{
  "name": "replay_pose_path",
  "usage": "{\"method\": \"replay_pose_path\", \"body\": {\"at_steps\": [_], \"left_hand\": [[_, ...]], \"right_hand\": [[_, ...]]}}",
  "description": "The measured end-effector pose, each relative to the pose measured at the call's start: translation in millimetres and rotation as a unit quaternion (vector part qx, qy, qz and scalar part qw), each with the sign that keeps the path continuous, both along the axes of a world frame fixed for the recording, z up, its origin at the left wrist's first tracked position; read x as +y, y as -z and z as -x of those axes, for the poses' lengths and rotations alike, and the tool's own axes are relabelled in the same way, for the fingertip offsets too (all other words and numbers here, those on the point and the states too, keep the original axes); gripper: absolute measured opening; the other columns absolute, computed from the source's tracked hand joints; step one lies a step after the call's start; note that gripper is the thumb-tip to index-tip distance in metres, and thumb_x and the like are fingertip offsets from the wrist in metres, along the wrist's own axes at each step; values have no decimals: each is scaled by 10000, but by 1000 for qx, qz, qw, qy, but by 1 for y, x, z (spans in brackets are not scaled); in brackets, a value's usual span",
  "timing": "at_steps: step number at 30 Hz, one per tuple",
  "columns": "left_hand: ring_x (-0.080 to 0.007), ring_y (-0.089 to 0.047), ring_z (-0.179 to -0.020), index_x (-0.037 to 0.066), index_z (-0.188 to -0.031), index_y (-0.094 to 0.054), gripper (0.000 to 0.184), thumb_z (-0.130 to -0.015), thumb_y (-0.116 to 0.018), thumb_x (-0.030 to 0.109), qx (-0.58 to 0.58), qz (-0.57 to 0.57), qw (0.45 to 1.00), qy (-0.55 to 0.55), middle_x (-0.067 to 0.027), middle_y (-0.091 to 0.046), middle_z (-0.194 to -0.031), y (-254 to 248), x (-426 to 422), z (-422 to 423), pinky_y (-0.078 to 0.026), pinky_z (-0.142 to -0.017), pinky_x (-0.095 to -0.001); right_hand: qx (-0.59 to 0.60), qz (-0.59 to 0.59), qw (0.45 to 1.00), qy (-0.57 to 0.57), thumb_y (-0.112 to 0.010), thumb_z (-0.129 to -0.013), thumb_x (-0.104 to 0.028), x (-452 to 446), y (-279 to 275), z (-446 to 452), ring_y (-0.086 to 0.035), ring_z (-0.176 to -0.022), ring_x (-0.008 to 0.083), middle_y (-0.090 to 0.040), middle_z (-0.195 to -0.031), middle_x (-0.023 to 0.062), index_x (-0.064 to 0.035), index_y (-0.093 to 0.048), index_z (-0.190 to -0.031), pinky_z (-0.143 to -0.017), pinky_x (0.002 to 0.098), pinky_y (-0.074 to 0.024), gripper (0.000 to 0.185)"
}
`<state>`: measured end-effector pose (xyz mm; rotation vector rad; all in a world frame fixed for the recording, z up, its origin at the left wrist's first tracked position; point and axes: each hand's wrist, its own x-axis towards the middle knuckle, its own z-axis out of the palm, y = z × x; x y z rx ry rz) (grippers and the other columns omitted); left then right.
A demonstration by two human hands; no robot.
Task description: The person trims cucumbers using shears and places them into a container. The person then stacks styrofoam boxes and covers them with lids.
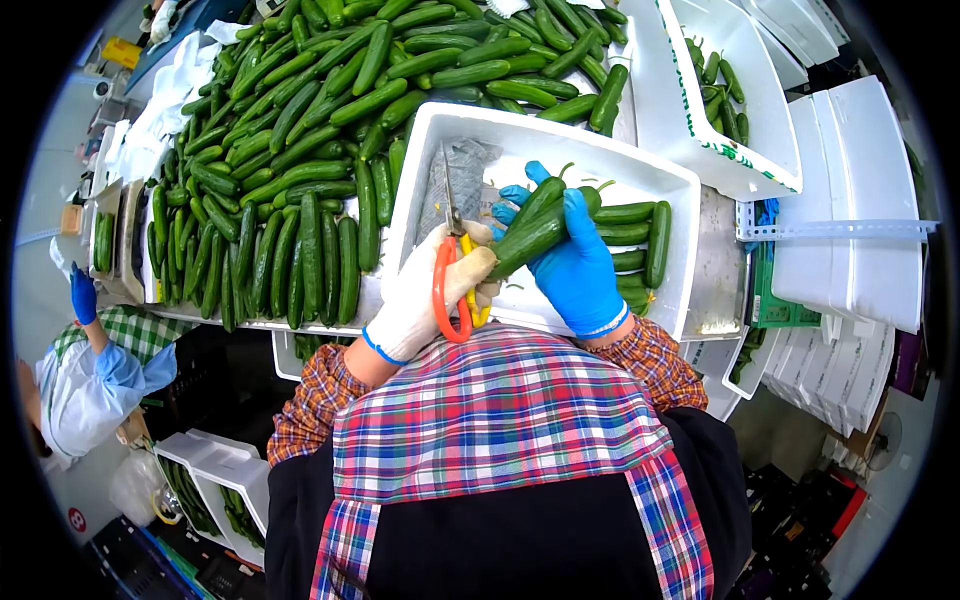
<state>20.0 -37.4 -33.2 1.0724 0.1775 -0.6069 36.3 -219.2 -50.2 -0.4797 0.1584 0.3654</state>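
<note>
My left hand [408, 300], in a white knit glove, is closed round a pair of scissors [441, 285] with orange and yellow handles; the blades point away from me. Its thumb and fingertips meet the near end of a cucumber. In a blue glove, my right hand [582, 285] grips two cucumbers [535, 238] side by side, stems pointing away. Both hands are over a white foam box [645, 160]. Several cucumbers [657, 245] lie at the right in this box, and a grey crumpled liner [455, 185] lies at its left.
A big heap of cucumbers [300, 150] covers the table beyond and left of the box. Another foam box [690, 150] with cucumbers stands at the far right, near stacked white boxes [850, 190]. A co-worker's blue-gloved hand [83, 295] is at the left. Cucumber-filled boxes [235, 470] stand below.
</note>
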Motion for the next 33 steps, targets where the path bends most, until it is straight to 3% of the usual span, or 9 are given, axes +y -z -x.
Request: {"method": "replay_pose_path", "body": {"at_steps": [6, 8, 9, 12, 18, 20, 22, 27, 33], "left_hand": [[-188, -624, -760, -8, -1177, -506, 435, -855, -682, 225, -32, -124, 988, 85, -139, -619, -903, -5, 8, -9, -520, -680, -297], [-249, -650, -876, -53, -1245, -504, 571, -829, -693, 290, -252, -385, 877, 135, -194, -645, -1005, -11, 19, -17, -518, -787, -321], [-124, -564, -774, 27, -1185, -580, 409, -807, -686, 144, -267, -441, 847, 131, -70, -613, -885, -27, 19, -21, -471, -741, -239], [-245, -637, -842, 57, -1221, -563, 440, -798, -661, 128, -403, -514, 749, 110, -156, -633, -969, -31, 23, -25, -506, -755, -322], [-341, -623, -884, 117, -1214, -566, 406, -816, -644, 133, -426, -587, 663, 184, -147, -636, -1023, -37, 14, -25, -513, -726, -391], [-338, -624, -879, 118, -1214, -565, 407, -815, -644, 136, -416, -596, 660, 190, -141, -636, -1018, -40, 11, -24, -513, -723, -392], [-335, -624, -874, 119, -1213, -563, 408, -814, -645, 139, -407, -604, 657, 194, -134, -636, -1012, -41, 11, -24, -513, -720, -394], [-334, -620, -890, 121, -1256, -545, 455, -811, -638, 130, -396, -542, 717, 190, -144, -633, -999, -38, 17, -20, -511, -735, -398], [-356, -619, -883, 113, -1263, -550, 461, -811, -637, 126, -411, -565, 682, 217, -172, -639, -994, -41, 13, -17, -516, -745, -392]], "right_hand": [[80, 7, 997, 8, -566, -921, -235, -10, 9, -4, -527, -1083, 249, -534, -1194, 134, -90, -395, -1401, -980, 387, -424, 529], [-13, 172, 985, 14, -553, -868, -142, -18, 2, -3, -553, -994, 190, -567, -1108, 92, -77, -425, -1385, -918, 329, -452, 536], [-53, 252, 966, -5, -560, -808, -80, -21, -12, -4, -553, -971, 145, -573, -1075, 66, -76, -417, -1393, -880, 282, -458, 603], [-131, 349, 928, -4, -547, -737, -42, -23, -25, -2, -540, -966, 158, -558, -1061, 56, -40, -403, -1398, -911, 309, -448, 676], [-164, 416, 893, -50, -534, -714, 21, -25, -27, 1, -533, -1025, 131, -524, -1240, 58, -16, -409, -1381, -970, 300, -432, 679], [-159, 433, 885, -62, -529, -713, 33, -25, -26, 1, -528, -1032, 122, -509, -1277, 57, -10, -412, -1375, -972, 294, -431, 674], [-154, 421, 893, -51, -581, -732, 10, -26, -21, 2, -558, -963, 110, -593, -1065, 39, -95, -482, -1342, -879, 262, -456, 627], [-164, 477, 860, -71, -585, -715, 1, -34, -16, -3, -548, -1029, 143, -590, -1139, 73, -86, -487, -1332, -926, 280, -437, 631], [-254, 570, 780, -46, -583, -698, 7, -29, -7, -7, -551, -1090, 196, -583, -1199, 100, -79, -488, -1324, -968, 305, -417, 639]]}}
